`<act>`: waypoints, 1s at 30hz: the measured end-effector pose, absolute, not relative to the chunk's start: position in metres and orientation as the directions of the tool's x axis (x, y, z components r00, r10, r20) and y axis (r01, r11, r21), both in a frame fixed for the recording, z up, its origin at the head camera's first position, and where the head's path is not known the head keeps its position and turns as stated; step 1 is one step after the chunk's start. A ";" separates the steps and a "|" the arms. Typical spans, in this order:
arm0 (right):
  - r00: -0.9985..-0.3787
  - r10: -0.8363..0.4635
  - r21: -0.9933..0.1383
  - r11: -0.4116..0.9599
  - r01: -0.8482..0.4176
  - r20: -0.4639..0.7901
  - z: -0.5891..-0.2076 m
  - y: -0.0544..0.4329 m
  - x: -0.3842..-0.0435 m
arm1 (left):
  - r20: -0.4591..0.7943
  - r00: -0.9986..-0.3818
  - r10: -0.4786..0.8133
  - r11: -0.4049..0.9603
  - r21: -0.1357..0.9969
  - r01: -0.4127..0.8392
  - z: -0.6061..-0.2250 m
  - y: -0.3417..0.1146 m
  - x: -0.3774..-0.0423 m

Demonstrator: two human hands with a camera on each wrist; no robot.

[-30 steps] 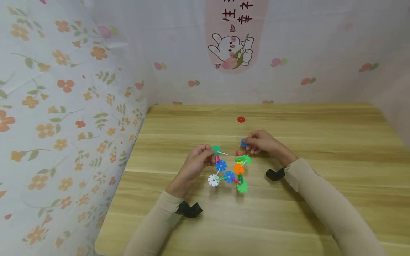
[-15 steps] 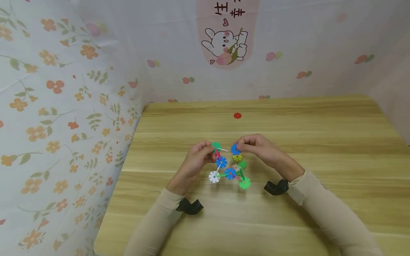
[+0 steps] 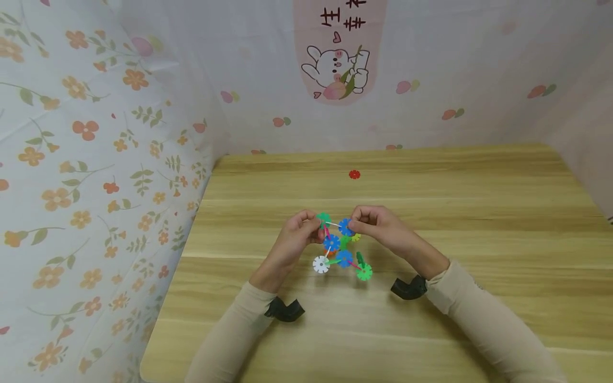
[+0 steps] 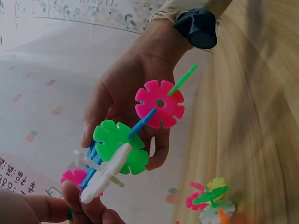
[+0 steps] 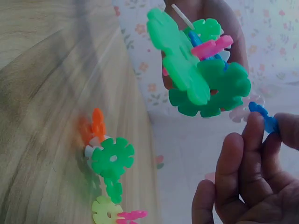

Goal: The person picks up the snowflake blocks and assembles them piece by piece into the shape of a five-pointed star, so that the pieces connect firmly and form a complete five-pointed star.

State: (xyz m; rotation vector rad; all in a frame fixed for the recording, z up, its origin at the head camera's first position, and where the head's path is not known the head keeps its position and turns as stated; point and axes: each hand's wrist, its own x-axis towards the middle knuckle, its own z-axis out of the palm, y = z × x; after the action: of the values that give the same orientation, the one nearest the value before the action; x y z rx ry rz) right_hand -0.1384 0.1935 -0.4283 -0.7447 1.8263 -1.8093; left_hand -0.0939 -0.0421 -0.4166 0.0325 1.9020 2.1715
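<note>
My left hand point(image 3: 298, 239) pinches a green snowflake disc point(image 3: 323, 220) at the end of a linked chain of notched plastic discs. A white disc point(image 3: 333, 224), seen edge-on, sticks out from that green one. Between thumb and fingertips my right hand point(image 3: 383, 226) pinches a blue snowflake disc point(image 3: 346, 227), at the white disc's free end; whether the slots interlock I cannot tell. Further along the chain are another blue disc point(image 3: 332, 243), a white disc point(image 3: 321, 264) and a light green disc point(image 3: 364, 272). In the right wrist view the pinched blue disc point(image 5: 265, 116) appears nearly edge-on.
A second cluster of joined discs, with a green disc point(image 5: 113, 158), a yellow disc point(image 5: 106, 210) and an orange disc point(image 5: 97, 123), lies on the wooden table point(image 3: 431, 186) beneath the chain. One red disc point(image 3: 354, 174) lies further back. A patterned cloth point(image 3: 258, 80) hangs behind.
My right hand has moved left with the blue disc, from beside the table cluster to the edge-on white disc. My left hand has kept its pinch on the green disc, almost still.
</note>
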 end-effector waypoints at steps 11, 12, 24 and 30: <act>-0.753 -0.653 -0.994 0.001 -0.108 0.081 -0.433 0.189 -0.137 | -0.147 -0.969 0.196 -0.067 0.984 -0.163 -0.419 -0.047 -0.093; -0.753 -0.652 -0.994 0.000 -0.112 0.085 -0.433 0.188 -0.136 | -0.146 -0.970 0.194 -0.065 0.985 -0.161 -0.419 -0.047 -0.093; -0.768 -0.628 -0.986 0.008 -0.168 0.125 -0.437 0.178 -0.136 | -0.101 -0.980 0.171 -0.075 0.990 -0.116 -0.419 -0.051 -0.092; -0.763 -0.630 -0.978 0.024 -0.205 0.145 -0.434 0.175 -0.137 | -0.092 -0.979 0.180 -0.105 0.988 -0.112 -0.422 -0.053 -0.092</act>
State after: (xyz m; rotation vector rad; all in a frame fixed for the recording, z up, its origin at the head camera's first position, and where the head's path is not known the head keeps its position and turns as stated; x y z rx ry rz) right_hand -0.1369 0.1747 -0.4344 -0.8536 1.9781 -1.7940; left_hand -0.0922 -0.0529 -0.4223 0.0761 1.9577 2.1982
